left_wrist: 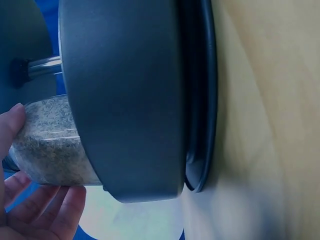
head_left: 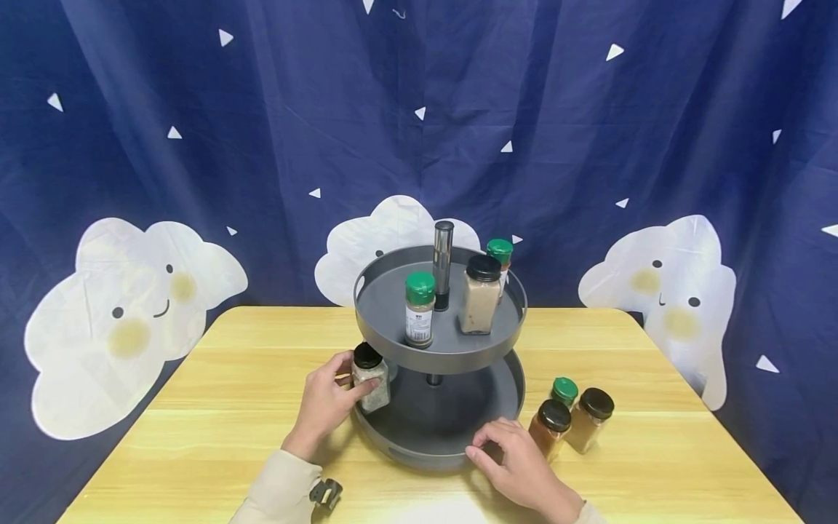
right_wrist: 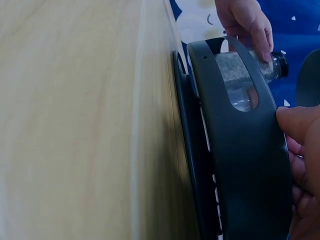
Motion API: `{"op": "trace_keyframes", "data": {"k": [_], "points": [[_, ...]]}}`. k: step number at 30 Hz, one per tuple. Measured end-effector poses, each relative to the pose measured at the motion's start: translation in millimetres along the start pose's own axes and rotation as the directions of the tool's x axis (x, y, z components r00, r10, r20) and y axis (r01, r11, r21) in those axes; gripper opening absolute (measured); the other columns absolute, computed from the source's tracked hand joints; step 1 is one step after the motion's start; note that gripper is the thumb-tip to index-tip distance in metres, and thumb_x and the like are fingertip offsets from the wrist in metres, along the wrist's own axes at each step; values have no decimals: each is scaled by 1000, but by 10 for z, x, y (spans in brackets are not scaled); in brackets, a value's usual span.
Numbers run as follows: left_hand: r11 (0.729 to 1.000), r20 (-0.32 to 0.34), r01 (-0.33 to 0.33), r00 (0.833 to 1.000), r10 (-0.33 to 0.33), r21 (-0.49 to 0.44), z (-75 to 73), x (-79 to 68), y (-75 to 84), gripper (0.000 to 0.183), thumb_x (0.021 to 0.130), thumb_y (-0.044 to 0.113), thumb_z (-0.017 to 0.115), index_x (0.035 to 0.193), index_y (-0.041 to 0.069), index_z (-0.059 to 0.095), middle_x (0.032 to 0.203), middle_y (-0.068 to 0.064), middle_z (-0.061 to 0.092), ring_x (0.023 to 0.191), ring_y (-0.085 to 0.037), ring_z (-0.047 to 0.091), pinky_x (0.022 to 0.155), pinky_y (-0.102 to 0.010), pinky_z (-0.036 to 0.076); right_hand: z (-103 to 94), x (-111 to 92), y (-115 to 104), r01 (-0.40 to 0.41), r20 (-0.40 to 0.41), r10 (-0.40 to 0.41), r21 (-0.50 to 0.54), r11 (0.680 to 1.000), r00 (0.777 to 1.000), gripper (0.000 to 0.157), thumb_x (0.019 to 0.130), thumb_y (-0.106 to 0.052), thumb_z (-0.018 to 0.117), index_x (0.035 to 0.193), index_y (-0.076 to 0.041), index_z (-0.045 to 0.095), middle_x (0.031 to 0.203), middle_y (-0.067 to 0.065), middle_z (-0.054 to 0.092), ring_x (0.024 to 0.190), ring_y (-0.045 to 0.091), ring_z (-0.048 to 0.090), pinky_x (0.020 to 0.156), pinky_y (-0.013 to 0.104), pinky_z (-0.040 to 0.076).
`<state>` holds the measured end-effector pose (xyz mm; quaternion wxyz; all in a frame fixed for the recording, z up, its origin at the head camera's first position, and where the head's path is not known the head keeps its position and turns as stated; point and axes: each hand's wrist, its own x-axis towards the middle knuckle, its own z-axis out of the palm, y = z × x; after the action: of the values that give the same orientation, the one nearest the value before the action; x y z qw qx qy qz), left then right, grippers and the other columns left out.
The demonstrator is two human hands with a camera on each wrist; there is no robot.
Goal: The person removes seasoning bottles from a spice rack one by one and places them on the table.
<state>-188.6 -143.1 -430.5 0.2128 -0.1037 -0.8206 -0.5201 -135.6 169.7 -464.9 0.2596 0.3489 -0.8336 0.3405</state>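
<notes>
My left hand holds a square clear spice jar with a black lid and speckled grey contents. The jar is tilted at the left side of the lower tray of a two-tier turntable. In the left wrist view, the thumb and fingers lie on opposite sides of the jar, whose base is hidden behind the tray wall. My right hand pinches the lower tray's front right rim; in the right wrist view its thumb touches the edge, with fingers inside.
On the upper tray stand a green-capped bottle, a black-lidded jar and another green-capped bottle around the post. Two black-lidded jars and a green-capped bottle stand on the table to the right.
</notes>
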Motion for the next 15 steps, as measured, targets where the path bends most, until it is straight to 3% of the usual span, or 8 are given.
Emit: {"op": "trace_keyframes", "data": {"k": [15], "points": [[1000,-35,-21,999,21,9,-79,41,59,46,68,10,88,109,3,68,98,-9,71,91,-25,69,77,-33,58,-12,8,-3,15,-8,-15,11,1000,1000,26,77,-11,80,80,-27,60,80,-23,56,73,1,53,68,21,44]]}}
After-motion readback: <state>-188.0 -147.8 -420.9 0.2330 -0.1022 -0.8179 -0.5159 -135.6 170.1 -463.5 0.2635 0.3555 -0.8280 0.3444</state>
